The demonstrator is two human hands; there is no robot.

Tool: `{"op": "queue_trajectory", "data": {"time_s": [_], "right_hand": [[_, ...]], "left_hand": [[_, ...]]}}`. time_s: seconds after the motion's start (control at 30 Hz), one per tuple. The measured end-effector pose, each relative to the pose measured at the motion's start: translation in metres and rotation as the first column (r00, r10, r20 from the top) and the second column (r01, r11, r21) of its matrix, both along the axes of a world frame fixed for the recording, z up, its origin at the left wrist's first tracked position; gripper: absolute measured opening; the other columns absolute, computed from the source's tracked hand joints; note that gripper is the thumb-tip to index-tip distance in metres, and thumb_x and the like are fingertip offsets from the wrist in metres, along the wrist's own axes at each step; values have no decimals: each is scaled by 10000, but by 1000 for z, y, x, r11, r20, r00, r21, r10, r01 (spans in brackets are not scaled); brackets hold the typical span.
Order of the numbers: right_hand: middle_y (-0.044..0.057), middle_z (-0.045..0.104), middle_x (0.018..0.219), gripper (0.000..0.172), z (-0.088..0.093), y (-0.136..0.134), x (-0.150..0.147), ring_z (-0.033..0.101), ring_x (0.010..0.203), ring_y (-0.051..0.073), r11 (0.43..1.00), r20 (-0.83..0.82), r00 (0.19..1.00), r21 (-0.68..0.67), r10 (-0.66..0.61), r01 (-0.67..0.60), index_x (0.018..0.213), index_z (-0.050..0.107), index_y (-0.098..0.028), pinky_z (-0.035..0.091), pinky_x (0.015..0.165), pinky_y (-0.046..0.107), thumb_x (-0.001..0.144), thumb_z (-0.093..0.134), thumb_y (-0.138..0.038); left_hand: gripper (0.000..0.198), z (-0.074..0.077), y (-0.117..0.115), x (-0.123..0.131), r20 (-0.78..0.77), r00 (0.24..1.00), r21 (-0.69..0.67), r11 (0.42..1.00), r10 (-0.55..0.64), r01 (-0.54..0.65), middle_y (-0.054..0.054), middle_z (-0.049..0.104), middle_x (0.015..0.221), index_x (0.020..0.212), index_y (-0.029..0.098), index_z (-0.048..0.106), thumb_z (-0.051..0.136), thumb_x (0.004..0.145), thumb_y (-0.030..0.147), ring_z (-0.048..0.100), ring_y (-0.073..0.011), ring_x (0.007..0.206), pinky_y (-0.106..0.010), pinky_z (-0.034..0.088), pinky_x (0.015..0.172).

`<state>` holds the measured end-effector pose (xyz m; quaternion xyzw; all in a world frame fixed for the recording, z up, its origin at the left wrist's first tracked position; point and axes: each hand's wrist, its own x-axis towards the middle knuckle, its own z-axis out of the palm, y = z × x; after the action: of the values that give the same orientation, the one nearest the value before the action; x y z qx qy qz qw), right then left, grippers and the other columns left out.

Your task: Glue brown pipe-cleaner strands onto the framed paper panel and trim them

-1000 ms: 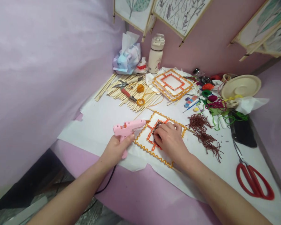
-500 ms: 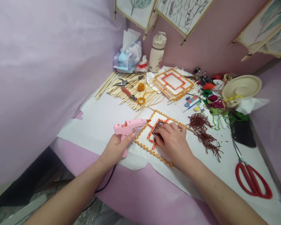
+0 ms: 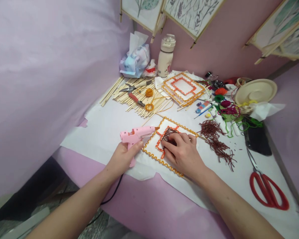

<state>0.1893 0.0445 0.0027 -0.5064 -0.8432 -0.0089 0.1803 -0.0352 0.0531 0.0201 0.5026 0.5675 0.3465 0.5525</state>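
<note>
Pink walls (image 3: 221, 43) with leaf pictures (image 3: 191, 16) rise at the top of the frame, and white paper (image 3: 89, 149) covers the surface. Near the bottom middle lies a white square card (image 3: 151, 146) with wavy orange trim. The right hand (image 3: 181, 154) is on it, flat and open, pressing on brown yarn bits (image 3: 169, 134). The left hand (image 3: 123, 159) is closed around the grip of a pink glue gun (image 3: 137, 134), just left of the card. Its long body points right, with the tip by the card's top corner. More brown yarn (image 3: 214, 141) lies to the right. Fingers hide part of the yarn bits, so how they sit is hard to tell.
</note>
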Motion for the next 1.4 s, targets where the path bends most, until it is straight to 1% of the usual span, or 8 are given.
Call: {"op": "queue_trajectory", "data": {"time_s": [0.23, 0.53, 0.77, 0.87, 0.97, 1.2, 1.3, 1.4], "right_hand": [[69, 635, 1029, 203, 0, -1, -1, 504, 969, 238, 1000, -17, 1000, -12, -23, 23, 1038, 714, -274, 272, 862, 433, 933, 540, -265], [71, 633, 1038, 196, -1, -1, -2, 494, 982, 241, 999, -27, 999, -38, -26, 25, 1055, 705, -279, 269, 853, 429, 932, 553, -266], [60, 648, 1006, 185, 11, -5, 5, 519, 967, 233, 999, -130, 991, -3, -43, 43, 1038, 703, -267, 297, 847, 420, 949, 541, -276], [65, 658, 1015, 186, 19, -15, 26, 539, 989, 240, 981, -220, 965, 94, -144, 167, 1049, 689, -255, 309, 856, 424, 961, 527, -285], [73, 663, 1044, 183, 20, -32, 60, 563, 1006, 253, 941, -243, 927, 112, -286, 320, 1060, 673, -250, 323, 848, 423, 949, 533, -292], [68, 696, 957, 201, 4, -85, 148, 600, 892, 254, 767, -283, 747, 58, -602, 639, 928, 670, -244, 386, 774, 396, 898, 530, -386], [63, 692, 950, 202, 3, -103, 174, 595, 881, 245, 726, -222, 706, -11, -672, 688, 888, 681, -245, 393, 767, 385, 888, 526, -374], [52, 687, 941, 211, 5, -112, 183, 588, 911, 245, 730, -132, 718, -88, -683, 678, 881, 692, -248, 376, 789, 385, 889, 514, -360]], "left_hand": [[397, 1, 0, 0, 15, 1000, -2, 1000, 7, -7, 9, 531, 538, 855, 155, 680, 631, 787, 542, 515, -175, 576, -287, 447, 609], [501, -2, 0, 0, 22, 1000, 6, 1000, -18, 18, -12, 597, 591, 1093, 128, 690, 604, 825, 542, 591, -211, 666, -288, 464, 621], [436, -4, 0, -2, -37, 999, 54, 998, -24, 26, 1, 560, 567, 956, 143, 694, 611, 824, 551, 579, -200, 658, -276, 452, 622], [435, -6, -1, -3, -69, 997, 52, 998, -24, 27, 10, 546, 582, 932, 142, 675, 599, 828, 557, 510, -159, 576, -255, 403, 549], [446, -8, -2, -4, -108, 994, 54, 998, -21, 27, 27, 514, 585, 949, 142, 656, 595, 826, 567, 415, -120, 503, -239, 324, 474], [394, -9, -4, -3, -113, 993, 86, 996, -15, 24, 42, 436, 587, 825, 163, 577, 594, 819, 557, 349, -106, 494, -233, 276, 440], [377, -10, -2, -3, -129, 992, 99, 995, -6, 19, 42, 427, 596, 833, 170, 576, 618, 793, 543, 338, -108, 499, -236, 282, 437], [401, -12, -1, -3, -164, 986, 102, 995, 13, 4, 36, 425, 593, 756, 172, 562, 642, 745, 565, 343, -107, 504, -235, 285, 433]]}}
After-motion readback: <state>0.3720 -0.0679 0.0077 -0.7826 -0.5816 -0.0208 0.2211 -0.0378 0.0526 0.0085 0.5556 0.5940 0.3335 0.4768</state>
